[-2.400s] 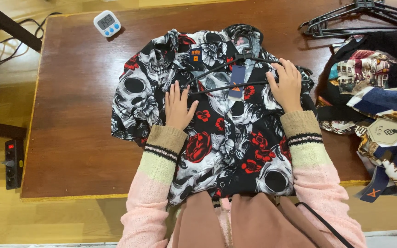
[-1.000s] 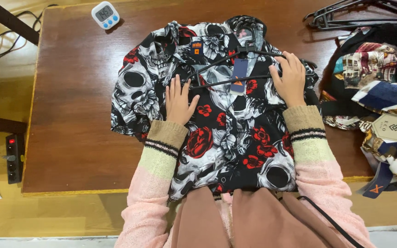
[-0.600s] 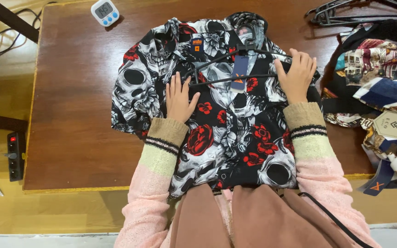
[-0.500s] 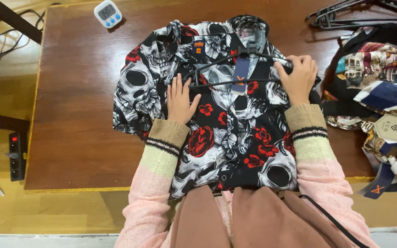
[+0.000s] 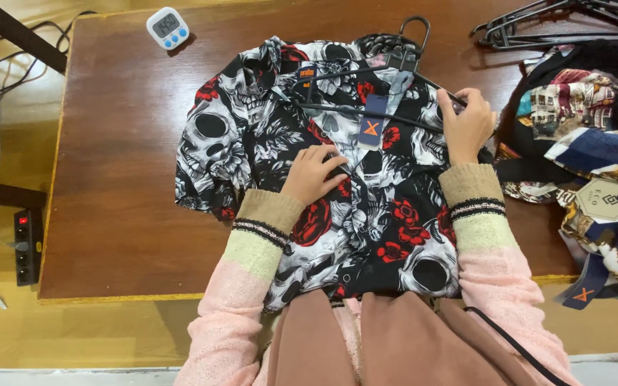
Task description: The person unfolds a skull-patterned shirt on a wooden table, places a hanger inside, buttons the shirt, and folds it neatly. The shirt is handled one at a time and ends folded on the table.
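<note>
One black shirt (image 5: 280, 150) printed with skulls and red roses lies spread flat on the bench (image 5: 116, 157), under both hands, its hem hanging over the near edge toward the person; a single black hanger (image 5: 366, 71) sits in its collar with the hook poking out beyond the neckline, and one blue tag (image 5: 371, 129) dangles between the hands; the right hand (image 5: 466, 129) is closed around the hanger's right arm, seemingly to work it free of the shoulder; the left hand (image 5: 312, 175) rests with fingers curled on the shirt front, apparently pinning the cloth flat; right of the right hand sits a heap of patterned garments (image 5: 595, 143), beyond it a bundle of spare hangers (image 5: 559, 25); far left, beyond the left hand, one small white timer (image 5: 167, 28).
</note>
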